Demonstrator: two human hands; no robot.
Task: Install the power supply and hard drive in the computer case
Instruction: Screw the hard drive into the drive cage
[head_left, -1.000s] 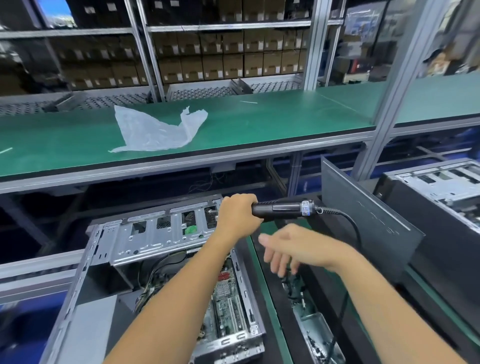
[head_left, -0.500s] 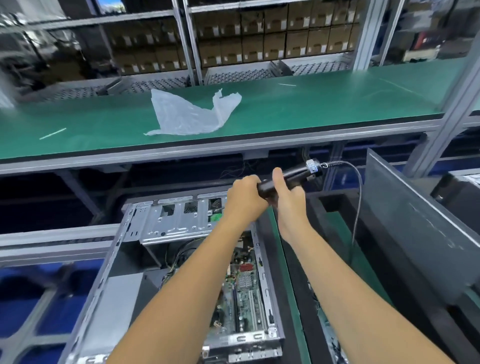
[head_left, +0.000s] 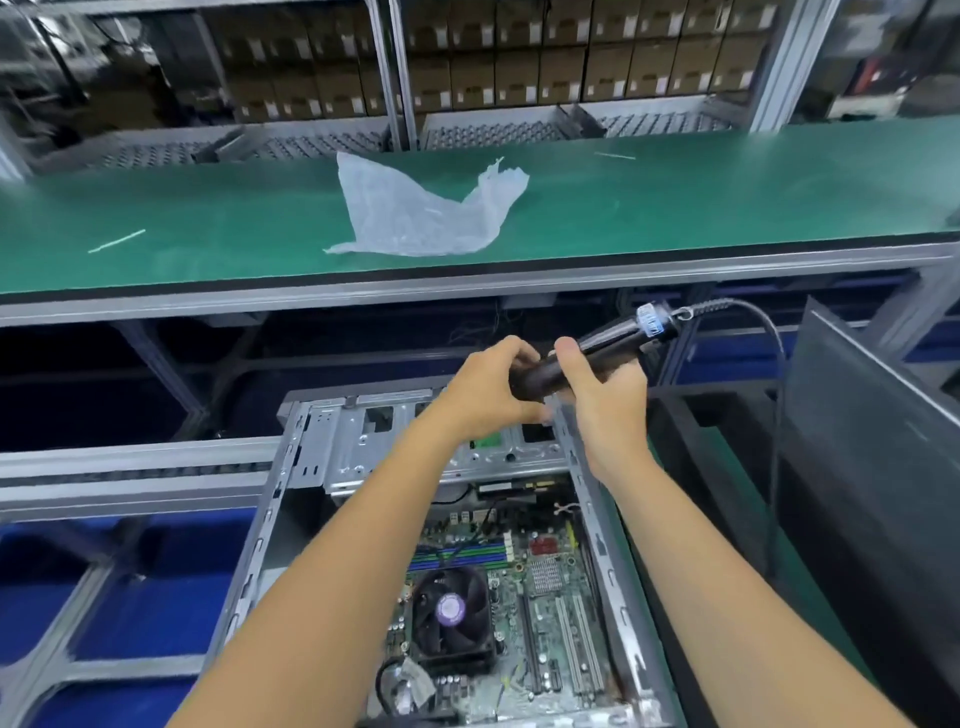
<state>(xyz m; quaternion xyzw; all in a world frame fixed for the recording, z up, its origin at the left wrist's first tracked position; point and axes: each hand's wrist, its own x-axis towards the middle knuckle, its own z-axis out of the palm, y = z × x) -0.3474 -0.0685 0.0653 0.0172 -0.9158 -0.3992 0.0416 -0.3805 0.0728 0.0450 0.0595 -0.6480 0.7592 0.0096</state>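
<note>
Left hand: grip clamped on the electric screwdriver tip end
Right hand: grip wrapped round its barrel
Computer case: open — below both hands, motherboard showing

An open metal computer case lies flat at lower centre of the frame, its motherboard and black CPU fan exposed, drive bracket at the far end.

Bright even light, warped blurry edges

Factory assembly line: green workbench (stacked cartons behind).
</note>
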